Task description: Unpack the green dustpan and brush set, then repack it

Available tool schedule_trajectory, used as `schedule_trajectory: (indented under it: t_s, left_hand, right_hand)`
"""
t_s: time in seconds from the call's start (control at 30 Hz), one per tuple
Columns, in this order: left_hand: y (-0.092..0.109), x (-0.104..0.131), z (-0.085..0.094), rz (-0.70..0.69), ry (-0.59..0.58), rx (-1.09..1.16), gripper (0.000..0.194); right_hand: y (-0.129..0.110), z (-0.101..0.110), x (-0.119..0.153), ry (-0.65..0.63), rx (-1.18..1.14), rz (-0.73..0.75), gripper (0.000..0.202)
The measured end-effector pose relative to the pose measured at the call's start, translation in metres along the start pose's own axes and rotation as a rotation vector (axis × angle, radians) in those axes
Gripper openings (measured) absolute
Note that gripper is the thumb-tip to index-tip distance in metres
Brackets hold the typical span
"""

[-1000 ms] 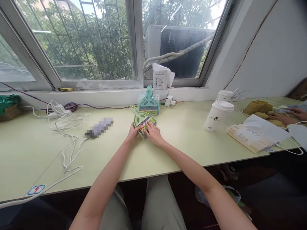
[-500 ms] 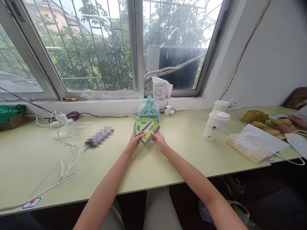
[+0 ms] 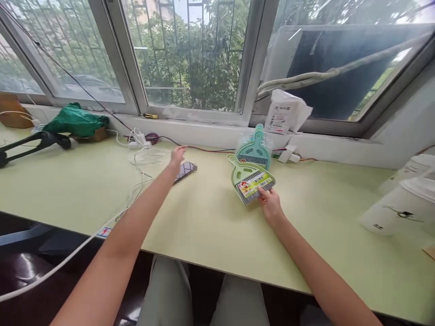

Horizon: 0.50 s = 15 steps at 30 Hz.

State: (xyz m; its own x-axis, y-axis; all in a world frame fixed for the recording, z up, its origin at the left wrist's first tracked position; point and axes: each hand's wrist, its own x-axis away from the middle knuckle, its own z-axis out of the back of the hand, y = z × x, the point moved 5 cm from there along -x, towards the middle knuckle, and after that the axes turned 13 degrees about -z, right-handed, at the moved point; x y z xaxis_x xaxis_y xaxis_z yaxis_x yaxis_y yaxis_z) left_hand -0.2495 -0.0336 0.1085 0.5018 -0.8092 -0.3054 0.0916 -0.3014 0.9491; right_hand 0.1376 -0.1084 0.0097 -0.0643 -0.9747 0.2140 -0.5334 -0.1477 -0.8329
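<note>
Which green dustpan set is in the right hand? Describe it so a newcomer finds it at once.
Start at the window sill above the pale green table. Just below the white packet two small dustpan sets lie together. The right hand has its grip on the nearer, light green dustpan set, which carries a yellow label, unlike the teal dustpan set behind it.

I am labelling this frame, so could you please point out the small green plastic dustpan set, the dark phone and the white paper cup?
small green plastic dustpan set point(image 3: 249, 174), head view, pan body.
dark phone point(image 3: 185, 170), head view, screen.
white paper cup point(image 3: 401, 210), head view, side wall.
</note>
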Motion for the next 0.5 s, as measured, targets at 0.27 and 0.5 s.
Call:
schedule_trajectory:
  t_s: [0.27,0.5]
  left_hand:
    - [-0.011,-0.052,0.114,-0.278,-0.139,-0.898,0.025]
    - [0.001,-0.041,0.095,-0.472,-0.375,-1.386,0.038]
  right_hand:
    - [0.008,-0.021,0.008,-0.066,0.106,-0.11,0.043]
    - [0.007,-0.019,0.01,-0.043,0.101,-0.117,0.046]
